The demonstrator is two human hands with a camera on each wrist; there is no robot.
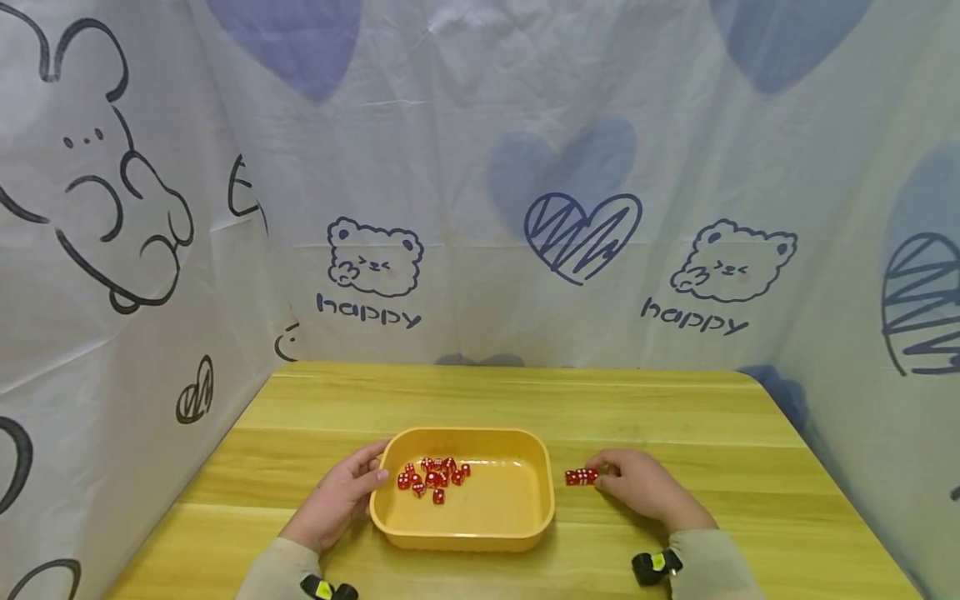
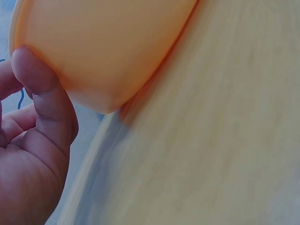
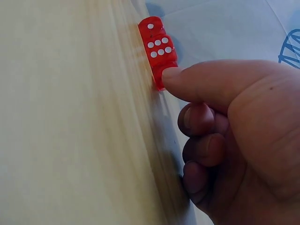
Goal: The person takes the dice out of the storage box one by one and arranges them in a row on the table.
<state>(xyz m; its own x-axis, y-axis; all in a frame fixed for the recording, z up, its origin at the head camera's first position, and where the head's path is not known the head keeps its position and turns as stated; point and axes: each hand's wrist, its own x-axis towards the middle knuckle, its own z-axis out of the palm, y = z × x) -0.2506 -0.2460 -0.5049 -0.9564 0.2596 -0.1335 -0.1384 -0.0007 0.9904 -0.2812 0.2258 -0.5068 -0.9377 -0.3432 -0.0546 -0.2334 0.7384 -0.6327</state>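
Observation:
A yellow plastic tray (image 1: 517, 500) stands on the table with several red dice (image 1: 438, 497) inside, mostly in its left half. My left hand (image 1: 341, 492) grips the tray's left end, the thumb over the rim; the left wrist view shows that thumb (image 2: 40, 75) against the tray wall (image 2: 108, 51). To the right of the tray, a short row of red dice (image 1: 576, 477) sits on the tabletop. My right hand (image 1: 645, 483) pinches the die at the row's near right end. In the right wrist view, the thumb partly covers that die (image 3: 159, 79), and two dice (image 3: 161, 49) extend beyond it.
The wood-grain table (image 1: 480, 400) reaches back to a white cloth backdrop (image 1: 465, 275) printed with hearts and bears. Cloth also hangs at both sides. Each wrist carries a small black device (image 1: 654, 568).

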